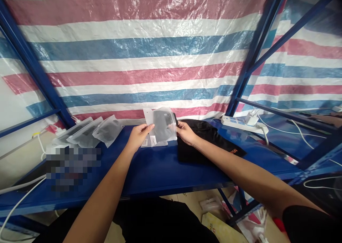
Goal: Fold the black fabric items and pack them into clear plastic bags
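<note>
A frosted plastic zip bag (162,123) with something grey showing through it is held up above the blue shelf, between both hands. My left hand (140,134) pinches its left edge, thumb in front. At the zip side, my right hand (186,132) grips the bag's right edge, next to a small dark item (175,118) that I cannot make out. Just below the bag lie flat clear packets with white labels (153,140). Under my right forearm, a black cloth bag (197,147) with orange lettering rests on the shelf.
Several frosted zip bags (108,129) lie at the left of the blue shelf (157,172). A white power strip (243,123) with plugs and cables sits on the right. Blue metal posts (252,54) and a striped plastic sheet (144,47) stand behind. A yellow box (220,228) is below.
</note>
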Demonstrator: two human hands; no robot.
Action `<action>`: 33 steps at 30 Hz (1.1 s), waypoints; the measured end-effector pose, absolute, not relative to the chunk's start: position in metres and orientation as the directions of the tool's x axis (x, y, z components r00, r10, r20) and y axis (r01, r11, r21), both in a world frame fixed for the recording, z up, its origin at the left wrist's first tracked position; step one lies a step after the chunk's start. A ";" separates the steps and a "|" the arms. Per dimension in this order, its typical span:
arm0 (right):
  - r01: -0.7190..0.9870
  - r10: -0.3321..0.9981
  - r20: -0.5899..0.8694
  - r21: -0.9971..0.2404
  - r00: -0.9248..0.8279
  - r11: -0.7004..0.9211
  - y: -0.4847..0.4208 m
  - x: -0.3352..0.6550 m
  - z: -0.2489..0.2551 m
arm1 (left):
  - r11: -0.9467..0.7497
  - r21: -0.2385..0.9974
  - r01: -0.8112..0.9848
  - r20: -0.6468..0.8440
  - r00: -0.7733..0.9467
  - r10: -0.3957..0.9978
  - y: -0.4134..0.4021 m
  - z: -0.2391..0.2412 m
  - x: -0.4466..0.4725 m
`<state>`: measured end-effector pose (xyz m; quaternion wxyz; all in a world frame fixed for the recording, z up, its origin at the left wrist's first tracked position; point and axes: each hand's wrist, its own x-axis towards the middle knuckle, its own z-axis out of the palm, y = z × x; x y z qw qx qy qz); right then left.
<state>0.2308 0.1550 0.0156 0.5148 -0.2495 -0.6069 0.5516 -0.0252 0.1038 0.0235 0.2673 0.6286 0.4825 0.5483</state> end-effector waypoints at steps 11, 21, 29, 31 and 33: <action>-0.480 0.928 0.353 -0.839 -0.119 0.258 0.157 0.226 0.026 | -0.275 0.950 -0.145 0.236 -0.239 0.942 0.127 0.015 -0.027; -0.559 0.919 0.341 -0.731 0.197 0.391 0.186 0.256 0.034 | -0.313 0.950 0.011 0.287 -0.431 0.856 0.146 -0.006 -0.053; -0.597 0.920 0.360 -0.707 0.158 0.379 0.172 0.266 0.057 | -0.157 0.675 0.721 0.463 -0.248 0.851 0.145 -0.012 -0.073; -0.607 0.917 0.379 -0.701 0.126 0.374 0.165 0.263 0.065 | -0.179 0.524 0.833 0.564 -0.181 0.806 0.144 -0.013 -0.066; -0.622 0.910 0.404 -0.688 0.098 0.373 0.160 0.262 0.073 | -0.248 0.422 0.872 0.626 -0.083 0.776 0.141 -0.014 -0.057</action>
